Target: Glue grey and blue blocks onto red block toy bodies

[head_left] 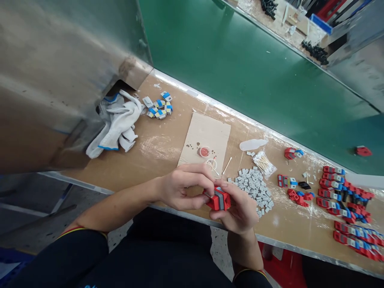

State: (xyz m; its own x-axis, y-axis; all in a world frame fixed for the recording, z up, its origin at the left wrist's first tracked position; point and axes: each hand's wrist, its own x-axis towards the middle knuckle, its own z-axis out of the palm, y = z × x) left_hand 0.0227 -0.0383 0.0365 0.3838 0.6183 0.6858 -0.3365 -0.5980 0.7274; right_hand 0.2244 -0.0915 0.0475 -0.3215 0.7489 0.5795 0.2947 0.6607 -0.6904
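Both hands meet over the front of the bench around a small red plastic part (219, 199) with a dark grey band. My right hand (240, 206) wraps the part from the right, thumb and fingers closed on it. From the left, the fingertips of my left hand (189, 186) pinch at its left end; whether something small sits in that pinch is hidden. Just beyond lies a cardboard sheet (210, 130) with a small cup of red liquid (204, 151), a clear ring-shaped lid (211, 164) and a cotton swab (227, 165). A heap of small grey pieces (254, 188) lies beside my right hand.
White gloves (120, 120) and several grey-blue-yellow parts (159, 105) lie left. A bag of cotton swabs (264, 164) is right of the sheet. Rows of red-and-blue assemblies (333, 184) fill the right end. A green surface (240, 68) runs behind the bench; a metal panel (60, 80) stands left.
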